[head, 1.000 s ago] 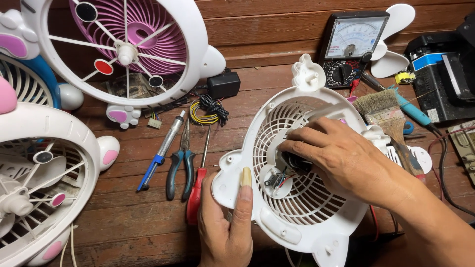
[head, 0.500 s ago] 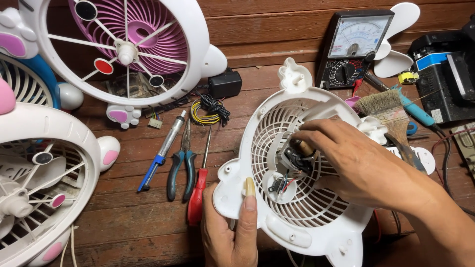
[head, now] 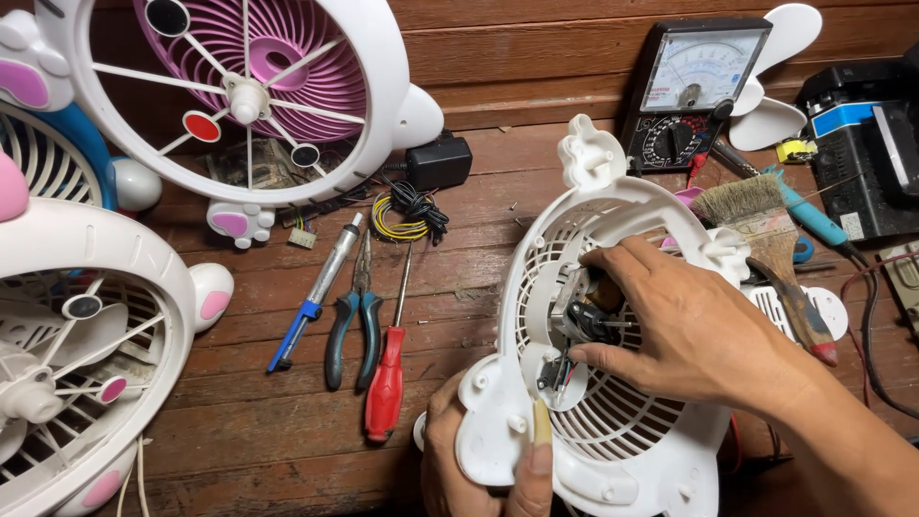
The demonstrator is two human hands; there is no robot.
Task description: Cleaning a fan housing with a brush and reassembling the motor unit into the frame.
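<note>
Pinching the little motor (head: pixel 586 316) at the hub of the white fan shell (head: pixel 613 450), the right hand (head: pixel 694 330) has its fingers curled tight around it. Left hand (head: pixel 479 460) clamps the shell's rim at about 7 o'clock, thumb pressed over the front. The shell is tilted up on the wooden table (head: pixel 239 431), so I reckon it could slip, or the thin wires under the motor could snap if tugged. Screwdriver (head: pixel 388 383) and pliers (head: pixel 349 321) lie off at 9 o'clock.

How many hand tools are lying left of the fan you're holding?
3: blue-handled solder sucker, dark-handled pliers, and red-handled screwdriver, side by side on the wooden table. Others may be hidden.
</note>
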